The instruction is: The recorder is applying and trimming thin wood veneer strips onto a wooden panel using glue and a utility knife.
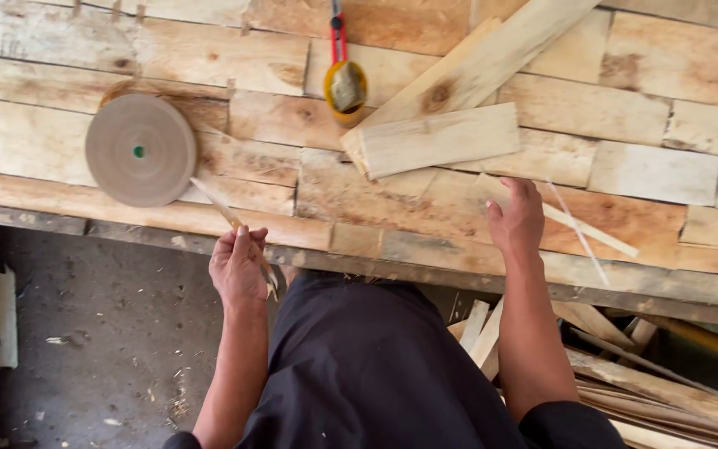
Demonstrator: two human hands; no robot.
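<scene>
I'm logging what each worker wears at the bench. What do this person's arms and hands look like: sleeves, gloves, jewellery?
Both hands are bare: no gloves on the left hand or the right hand, and no rings, watch or bands that I can make out. The forearms are uncovered down to near the elbows, where dark sleeves begin at the bottom edge. The dark garment over the torso looks plain, without markings.

I see a table [625,108] of rough, patched wooden planks in even daylight. Below it lies a grey concrete floor [110,333] littered with wood chips, offcut slats [625,366] piled at right.
</scene>
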